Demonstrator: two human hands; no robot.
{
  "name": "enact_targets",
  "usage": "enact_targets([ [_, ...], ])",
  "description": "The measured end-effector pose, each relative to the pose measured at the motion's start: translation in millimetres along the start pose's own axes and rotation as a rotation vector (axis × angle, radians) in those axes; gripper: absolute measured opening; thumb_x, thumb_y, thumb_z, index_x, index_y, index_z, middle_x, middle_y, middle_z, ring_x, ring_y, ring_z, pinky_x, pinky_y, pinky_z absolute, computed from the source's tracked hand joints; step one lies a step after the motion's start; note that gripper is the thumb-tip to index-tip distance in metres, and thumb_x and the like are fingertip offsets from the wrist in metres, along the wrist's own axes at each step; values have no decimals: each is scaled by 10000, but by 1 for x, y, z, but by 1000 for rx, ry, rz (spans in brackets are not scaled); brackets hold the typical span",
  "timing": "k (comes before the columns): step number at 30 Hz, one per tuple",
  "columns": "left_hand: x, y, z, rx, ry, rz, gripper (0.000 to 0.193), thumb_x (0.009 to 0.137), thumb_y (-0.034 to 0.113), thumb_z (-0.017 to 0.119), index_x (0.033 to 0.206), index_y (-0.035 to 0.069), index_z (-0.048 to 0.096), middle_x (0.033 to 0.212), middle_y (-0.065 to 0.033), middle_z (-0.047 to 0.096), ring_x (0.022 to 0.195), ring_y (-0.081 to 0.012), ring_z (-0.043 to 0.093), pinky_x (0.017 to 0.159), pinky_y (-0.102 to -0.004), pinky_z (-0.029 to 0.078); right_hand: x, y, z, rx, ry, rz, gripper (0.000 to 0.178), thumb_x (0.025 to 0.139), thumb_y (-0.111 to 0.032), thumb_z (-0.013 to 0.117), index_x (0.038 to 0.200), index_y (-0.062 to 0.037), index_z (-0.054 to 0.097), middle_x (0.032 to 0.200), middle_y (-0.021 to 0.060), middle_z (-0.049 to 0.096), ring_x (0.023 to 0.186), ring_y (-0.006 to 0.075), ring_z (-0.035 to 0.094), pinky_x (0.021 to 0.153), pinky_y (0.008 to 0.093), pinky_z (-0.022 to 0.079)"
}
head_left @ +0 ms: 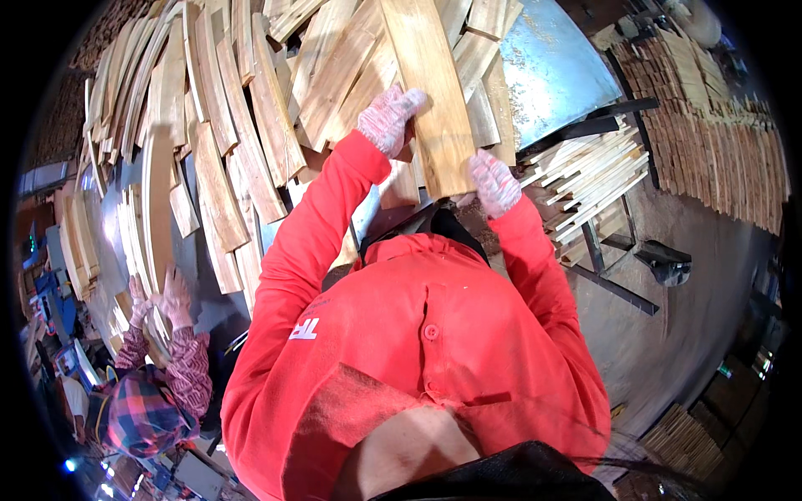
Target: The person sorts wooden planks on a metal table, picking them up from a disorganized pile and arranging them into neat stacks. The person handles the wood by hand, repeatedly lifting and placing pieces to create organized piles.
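A long pale wooden board [434, 92] stretches away from me over the heaped planks, its near end close to my body. My left hand [391, 119], in a speckled pink-and-white knit glove, grips the board's left edge, thumb on top and fingers out of sight beneath. At the near right corner, my right hand [494, 181] in a matching glove closes on the board's edge. More loose planks [342, 75] lie crosswise under and beside it on the metal table.
A co-worker's gloved hands [159, 299] handle a board at the left. The bare metal tabletop [555, 63] shows at the right, beside stacked thin white strips [589, 179]. Large stacks of wooden slats [710, 125] stand farther right. A dark metal frame [614, 288] juts out below the strips.
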State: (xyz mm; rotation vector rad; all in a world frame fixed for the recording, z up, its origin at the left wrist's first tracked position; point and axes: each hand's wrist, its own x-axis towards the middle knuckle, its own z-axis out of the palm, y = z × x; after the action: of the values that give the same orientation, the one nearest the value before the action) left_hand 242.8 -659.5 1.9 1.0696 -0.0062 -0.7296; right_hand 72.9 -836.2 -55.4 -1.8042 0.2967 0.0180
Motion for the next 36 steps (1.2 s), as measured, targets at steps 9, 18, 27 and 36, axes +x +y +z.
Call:
enact_targets([
  [9,-3,38,73,1048,-969,-206,357,912,241,604,1217,54,595,873,-27,627,776,-71,543,680,-243,459,-70,-207,-145,-1544,393,-643,643,765,-373,727,1303,-99,506,1233,127,575,1063,326,574,929,449,442],
  [18,89,46,138,1256,-191,606,451,946,302,524,1329,67,489,1261,-162,592,1138,-291,578,962,-380,446,-203,43,-254,-24,363,273,300,910,-212,615,1112,9,602,880,73,643,840,134,568,785,290,479],
  [27,121,-78,114,2477,468,-250,1013,704,606,690,1495,222,187,1495,-318,199,1378,-487,209,1114,-551,197,-201,301,-384,-325,1124,1117,583,896,-475,500,1238,-6,553,1198,276,581,1134,412,548,935,471,445],
  [36,130,-87,123,2482,595,-311,1138,660,595,730,1501,123,126,1520,-251,200,1408,-404,205,1129,-473,227,-70,405,-429,-183,1023,1260,357,913,-248,451,1210,-78,555,1209,229,578,1115,366,579,893,446,492],
])
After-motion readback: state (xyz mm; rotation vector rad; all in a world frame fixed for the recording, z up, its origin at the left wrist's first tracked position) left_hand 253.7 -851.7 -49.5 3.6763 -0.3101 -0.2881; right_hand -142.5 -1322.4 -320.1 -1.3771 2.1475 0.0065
